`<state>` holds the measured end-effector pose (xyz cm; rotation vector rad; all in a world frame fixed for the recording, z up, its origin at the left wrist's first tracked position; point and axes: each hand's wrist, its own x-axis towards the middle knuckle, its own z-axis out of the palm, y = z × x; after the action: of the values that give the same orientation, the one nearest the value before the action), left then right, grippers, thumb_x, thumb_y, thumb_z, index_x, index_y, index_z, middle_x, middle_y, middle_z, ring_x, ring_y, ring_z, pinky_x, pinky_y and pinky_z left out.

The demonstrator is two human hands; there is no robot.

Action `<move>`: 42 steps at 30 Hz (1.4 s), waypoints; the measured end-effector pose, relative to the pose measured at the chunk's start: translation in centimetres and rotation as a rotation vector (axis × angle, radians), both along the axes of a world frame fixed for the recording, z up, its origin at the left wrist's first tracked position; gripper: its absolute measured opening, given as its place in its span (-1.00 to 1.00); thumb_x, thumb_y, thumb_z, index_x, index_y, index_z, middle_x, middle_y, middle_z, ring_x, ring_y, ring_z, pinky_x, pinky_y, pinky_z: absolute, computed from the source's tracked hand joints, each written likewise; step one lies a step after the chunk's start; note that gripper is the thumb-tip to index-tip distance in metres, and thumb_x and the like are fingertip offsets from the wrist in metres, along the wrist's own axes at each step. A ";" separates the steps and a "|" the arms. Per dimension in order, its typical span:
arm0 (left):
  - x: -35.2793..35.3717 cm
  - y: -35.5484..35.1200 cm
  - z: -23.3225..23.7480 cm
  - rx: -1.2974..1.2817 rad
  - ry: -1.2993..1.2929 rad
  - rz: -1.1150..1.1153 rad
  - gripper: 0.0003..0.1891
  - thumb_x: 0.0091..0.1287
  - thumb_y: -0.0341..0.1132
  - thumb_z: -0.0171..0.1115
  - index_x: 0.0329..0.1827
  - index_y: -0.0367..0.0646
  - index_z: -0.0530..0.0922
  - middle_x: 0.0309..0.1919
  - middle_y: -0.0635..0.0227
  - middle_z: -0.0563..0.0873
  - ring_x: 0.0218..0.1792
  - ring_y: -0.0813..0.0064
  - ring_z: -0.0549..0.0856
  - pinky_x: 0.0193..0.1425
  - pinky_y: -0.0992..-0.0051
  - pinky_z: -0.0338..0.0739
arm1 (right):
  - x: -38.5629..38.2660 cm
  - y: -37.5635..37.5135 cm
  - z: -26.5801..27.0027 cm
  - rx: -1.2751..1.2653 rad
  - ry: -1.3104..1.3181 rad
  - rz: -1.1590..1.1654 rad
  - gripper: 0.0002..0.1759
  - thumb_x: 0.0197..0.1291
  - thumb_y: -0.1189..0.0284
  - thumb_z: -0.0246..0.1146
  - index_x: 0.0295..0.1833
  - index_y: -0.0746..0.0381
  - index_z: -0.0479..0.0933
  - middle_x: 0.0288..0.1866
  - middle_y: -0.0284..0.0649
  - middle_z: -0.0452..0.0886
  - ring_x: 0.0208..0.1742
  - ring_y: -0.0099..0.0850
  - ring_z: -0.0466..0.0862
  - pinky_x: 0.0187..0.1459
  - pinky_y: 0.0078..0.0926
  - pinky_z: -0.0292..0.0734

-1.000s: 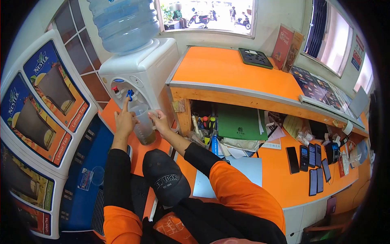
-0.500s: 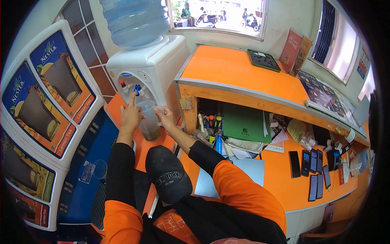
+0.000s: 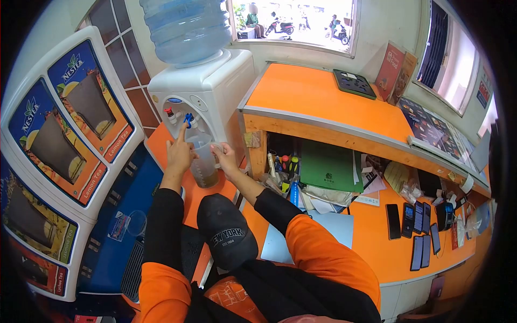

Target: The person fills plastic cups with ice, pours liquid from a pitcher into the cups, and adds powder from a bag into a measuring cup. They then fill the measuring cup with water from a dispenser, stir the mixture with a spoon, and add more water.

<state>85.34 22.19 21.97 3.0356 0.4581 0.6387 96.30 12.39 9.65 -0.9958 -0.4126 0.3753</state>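
Note:
A white water dispenser with a large blue bottle on top stands ahead of me. My left hand has its index finger raised against the blue tap; its other fingers are curled near the pitcher's rim. Under the taps is a translucent pitcher with brownish liquid at its bottom. My right hand is closed round the pitcher's handle on its right side. A red tap sits left of the blue one.
On the left stands a drink machine with a blue front. To the right is an orange counter above a shelf with a green folder. Several phones lie on the lower desk. A black cap is below the pitcher.
The whole view has shifted slightly, with the scene appearing a little to the right and lower. Both hands keep their places at the tap and pitcher.

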 end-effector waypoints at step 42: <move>-0.2 -0.6 0.4 0.028 0.018 0.024 -0.76 -0.21 -0.28 0.53 -0.45 -0.11 0.73 0.46 0.44 0.16 -0.18 0.39 0.62 -0.07 0.34 0.26 | -0.1 -0.2 0.1 -0.007 -0.011 -0.004 -0.74 0.23 0.35 0.29 -0.10 0.29 0.48 -0.28 -0.34 0.59 -0.23 -0.61 0.54 -0.10 -0.63 0.43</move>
<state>85.19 21.59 22.41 3.0687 0.4917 0.6250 96.22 12.18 9.75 -1.0055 -0.4191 0.3681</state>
